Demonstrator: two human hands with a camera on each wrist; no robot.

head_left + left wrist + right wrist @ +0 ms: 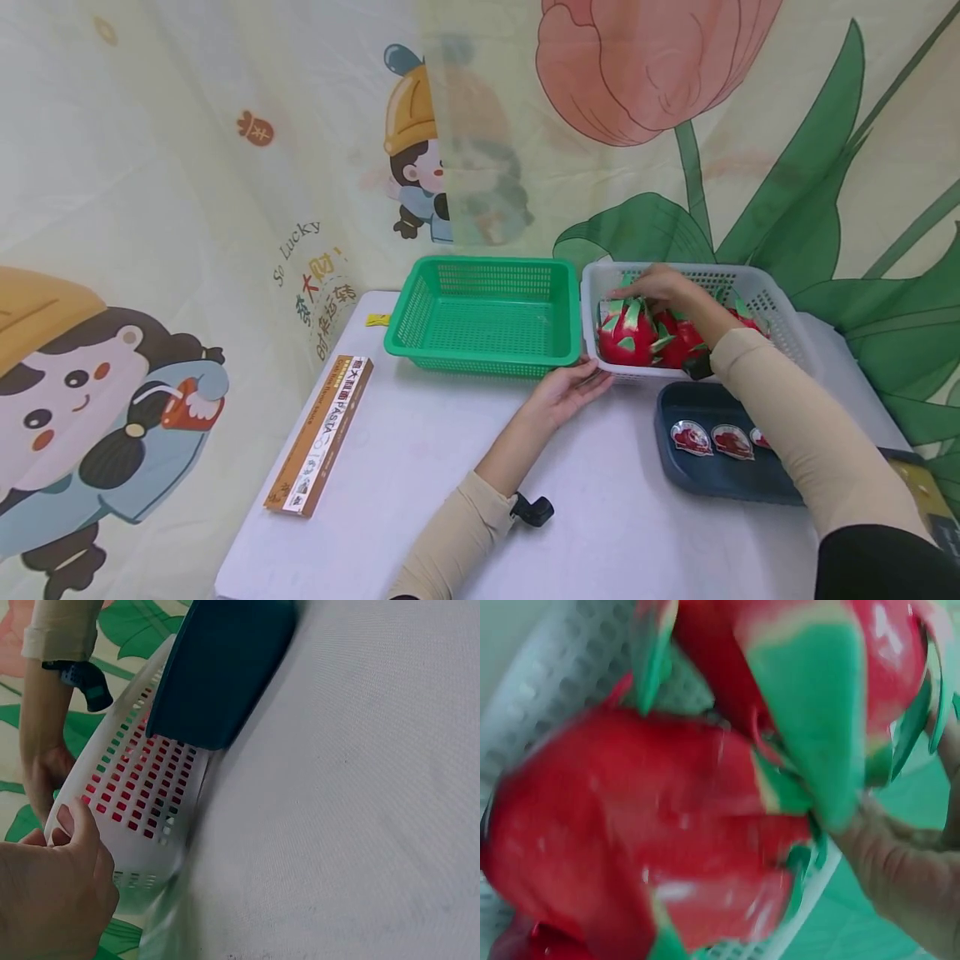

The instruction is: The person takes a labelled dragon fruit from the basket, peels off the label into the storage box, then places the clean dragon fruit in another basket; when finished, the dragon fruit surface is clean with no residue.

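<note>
A white perforated basket [795,325] holds several red dragon fruits [628,342] with green scales. My right hand [660,286] reaches over into it, thumb and fingers round one dragon fruit [889,667] at the upper right of the right wrist view. Another dragon fruit [630,825] lies close below, large and blurred. At the basket's front left corner, my left hand [564,393] holds the rim. The left wrist view shows the left thumb [86,825] against the basket's outer wall [127,847], which hides most of the fruit.
Left of the white basket stands a green perforated basket [483,362]. A dark blue tray [678,479] with several red-labelled packs [692,437] sits in front, partly under the right forearm. A long pasta box [318,437] lies at the table's left edge.
</note>
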